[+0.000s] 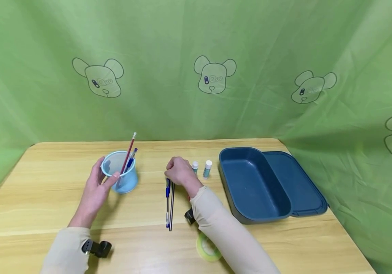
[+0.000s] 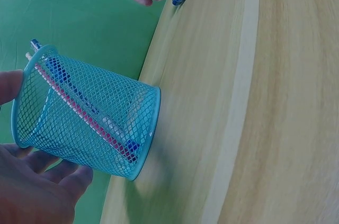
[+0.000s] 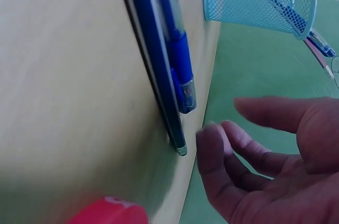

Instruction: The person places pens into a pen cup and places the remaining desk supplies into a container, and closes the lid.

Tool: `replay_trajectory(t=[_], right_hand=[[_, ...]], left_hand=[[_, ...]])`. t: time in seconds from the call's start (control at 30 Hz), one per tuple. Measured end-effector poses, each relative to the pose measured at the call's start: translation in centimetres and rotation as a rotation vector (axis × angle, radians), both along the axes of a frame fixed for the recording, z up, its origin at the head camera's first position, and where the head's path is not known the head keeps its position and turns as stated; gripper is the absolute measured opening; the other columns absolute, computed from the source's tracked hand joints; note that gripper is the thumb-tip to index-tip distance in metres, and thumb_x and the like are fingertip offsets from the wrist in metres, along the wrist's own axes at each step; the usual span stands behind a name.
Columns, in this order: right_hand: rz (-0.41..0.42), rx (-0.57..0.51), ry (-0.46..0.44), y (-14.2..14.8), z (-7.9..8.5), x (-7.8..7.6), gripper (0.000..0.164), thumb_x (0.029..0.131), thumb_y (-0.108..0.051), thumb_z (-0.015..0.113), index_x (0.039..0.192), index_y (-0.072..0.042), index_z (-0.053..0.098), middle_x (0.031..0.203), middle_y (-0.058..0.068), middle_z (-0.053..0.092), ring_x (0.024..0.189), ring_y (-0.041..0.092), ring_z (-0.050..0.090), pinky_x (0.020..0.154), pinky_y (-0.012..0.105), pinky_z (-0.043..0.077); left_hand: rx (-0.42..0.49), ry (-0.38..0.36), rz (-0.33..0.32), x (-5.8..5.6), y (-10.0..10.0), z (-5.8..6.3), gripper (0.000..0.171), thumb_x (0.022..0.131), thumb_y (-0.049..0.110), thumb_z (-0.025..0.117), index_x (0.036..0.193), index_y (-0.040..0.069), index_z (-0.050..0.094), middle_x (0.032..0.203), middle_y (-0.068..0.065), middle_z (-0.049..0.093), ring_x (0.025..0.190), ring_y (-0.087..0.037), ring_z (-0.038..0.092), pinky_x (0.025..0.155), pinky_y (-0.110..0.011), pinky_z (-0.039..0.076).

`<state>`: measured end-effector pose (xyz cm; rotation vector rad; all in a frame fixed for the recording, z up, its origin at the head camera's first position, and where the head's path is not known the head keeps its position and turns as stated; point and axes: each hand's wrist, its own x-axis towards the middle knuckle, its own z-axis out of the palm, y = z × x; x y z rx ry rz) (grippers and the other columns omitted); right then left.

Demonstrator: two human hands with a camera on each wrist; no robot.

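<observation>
A light-blue mesh pen holder stands at the left, with a red pencil and a blue-capped pen leaning inside. My left hand holds it from the left, thumb at the rim and fingers round its side. In the middle, a blue pen and a slim dark pencil lie side by side on the table. My right hand hovers at their far ends. In the right wrist view its fingers are loosely bent, thumb apart, with nothing between them.
Two white-capped glue sticks stand right of my right hand. A dark-blue box sits at the right, its lid beside it. A tape roll lies partly under my right sleeve. Something red shows near the right wrist.
</observation>
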<state>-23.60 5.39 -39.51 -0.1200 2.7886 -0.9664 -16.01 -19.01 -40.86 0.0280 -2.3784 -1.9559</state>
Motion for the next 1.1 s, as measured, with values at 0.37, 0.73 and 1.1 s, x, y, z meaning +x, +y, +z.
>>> replay_trajectory(t=[0.37,0.73,1.1], right_hand=[[0.056,0.140,-0.050,-1.0,-0.4,-0.1,0.021,0.082,-0.003,0.071,0.071,-0.011,0.055,0.067,0.001,0.053,0.058,0.014,0.050,0.050,0.025,0.046],[0.085,0.273,-0.022,-2.0,-0.7,-0.4,0.014,0.083,-0.002,0.067,0.073,-0.008,0.061,0.068,0.005,0.058,0.057,0.017,0.054,0.047,0.026,0.046],[0.129,0.143,-0.047,-1.8,-0.7,-0.7,0.018,0.083,-0.009,0.077,0.069,-0.009,0.065,0.067,0.001,0.062,0.057,0.014,0.054,0.050,0.024,0.046]], left_hand=[[0.008,-0.003,0.001,-0.1,0.0,-0.1,0.085,0.100,0.026,0.059,0.158,0.012,0.000,0.160,-0.021,0.011,0.145,-0.037,0.013,0.115,-0.056,0.015],[-0.007,-0.004,0.006,-0.1,-0.2,-0.2,0.084,0.100,0.029,0.059,0.158,0.012,0.001,0.160,-0.020,0.011,0.145,-0.037,0.013,0.114,-0.058,0.015],[-0.004,0.001,0.008,-0.2,-0.1,-0.1,0.081,0.100,0.023,0.057,0.158,0.011,0.002,0.160,-0.020,0.012,0.145,-0.036,0.014,0.115,-0.058,0.015]])
